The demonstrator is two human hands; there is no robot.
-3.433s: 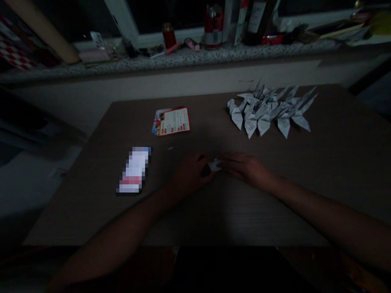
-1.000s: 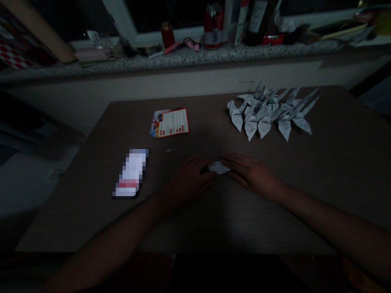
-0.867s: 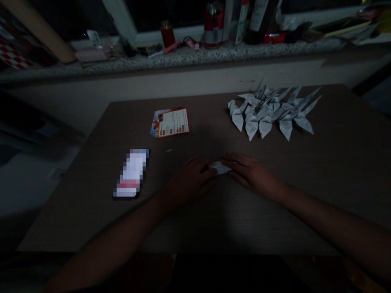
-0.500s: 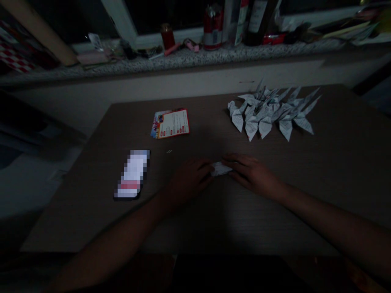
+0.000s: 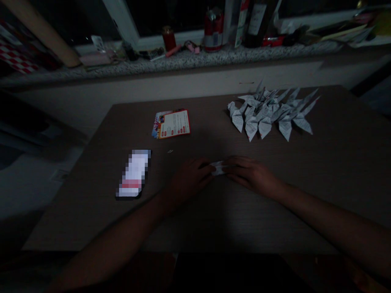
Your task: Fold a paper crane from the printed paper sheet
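Observation:
Between my two hands, on the brown table (image 5: 195, 228), lies a small piece of folded white paper (image 5: 218, 168) with faint print. My left hand (image 5: 193, 176) pinches its left end. The fingers of my right hand (image 5: 252, 174) are closed on its right end, covering part of it. Beyond my right hand stands a cluster of several folded paper cranes (image 5: 269, 114), made of printed white paper with pointed wings and tails.
Left of my hands lies a phone (image 5: 134, 175) with a lit, blurred screen. Behind it are some printed cards (image 5: 174, 124). A granite windowsill (image 5: 183, 61) at the back carries a red can (image 5: 213, 30), a dark bottle (image 5: 255, 22), a small red jar (image 5: 168, 38) and clutter.
My right hand has shifted slightly left along the folded paper, so less of it shows between my hands. My left hand stays about where it was.

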